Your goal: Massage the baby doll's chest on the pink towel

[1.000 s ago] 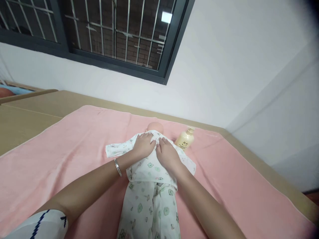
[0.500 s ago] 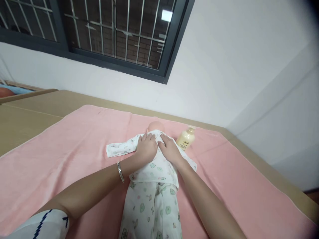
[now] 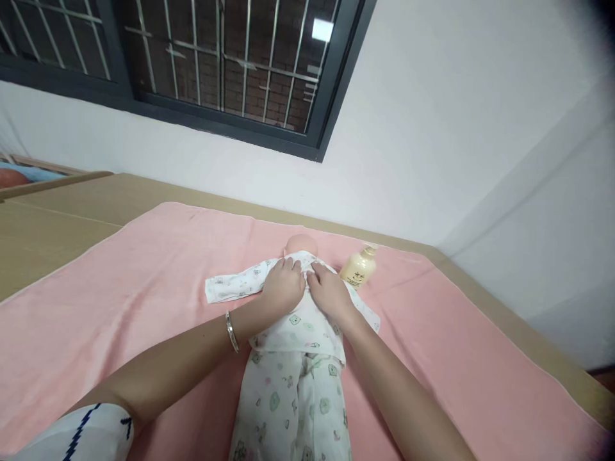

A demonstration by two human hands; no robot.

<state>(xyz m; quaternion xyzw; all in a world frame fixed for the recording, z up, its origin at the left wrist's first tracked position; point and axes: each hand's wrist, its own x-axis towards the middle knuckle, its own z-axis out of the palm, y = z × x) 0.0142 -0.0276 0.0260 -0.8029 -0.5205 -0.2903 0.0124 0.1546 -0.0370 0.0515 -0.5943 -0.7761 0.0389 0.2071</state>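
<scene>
Our left hand [image 3: 283, 286] and right hand [image 3: 329, 291] lie side by side on the upper part of the patterned top [image 3: 307, 323], fingers bent, perhaps lightly gathering its cloth, though we cannot tell. The doll [image 3: 301, 244] wearing it lies on the pink blanket [image 3: 158, 269], near the bottle [image 3: 358, 267].

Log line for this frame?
left hand: on shirt | right hand: on shirt | bottle: beside shirt, on blanket

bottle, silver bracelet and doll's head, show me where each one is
Bottle [image 3: 359, 268]: head view, on the front of its body.
Silver bracelet [image 3: 231, 331]: head view, on the middle of its band.
Doll's head [image 3: 302, 244]: head view, on its bare rounded surface.
</scene>
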